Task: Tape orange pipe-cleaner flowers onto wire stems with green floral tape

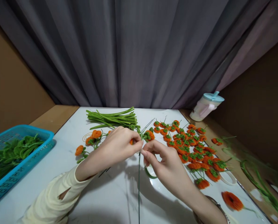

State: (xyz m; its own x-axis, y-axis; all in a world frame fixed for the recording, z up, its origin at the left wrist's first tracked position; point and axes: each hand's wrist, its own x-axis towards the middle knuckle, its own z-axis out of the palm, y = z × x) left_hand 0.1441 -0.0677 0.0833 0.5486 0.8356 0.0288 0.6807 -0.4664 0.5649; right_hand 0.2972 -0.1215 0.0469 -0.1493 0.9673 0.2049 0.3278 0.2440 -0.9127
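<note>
My left hand (pixel 121 143) is closed, thumb and forefinger pinching a dark green wire stem (pixel 139 189) that runs down toward me. At its upper end, just beyond the fingertips, is an orange fuzzy flower (pixel 149 135) with green leaves. My right hand (pixel 164 160) pinches right beside the left one, the fingertips of both meeting at the stem. A roll of green floral tape (pixel 151 174) shows under the right fingers, which hide much of it. Thin dark wires (pixel 147 125) stick out above the hands.
Green fuzzy stems (pixel 112 118) lie at the back. Orange flowers (pixel 96 134) rest behind my left forearm; many orange flower heads (pixel 187 141) spread at right. A blue basket (pixel 50 137) holds green leaves at left. A lidded cup (pixel 205 107) stands back right, near a white ring (pixel 229 178).
</note>
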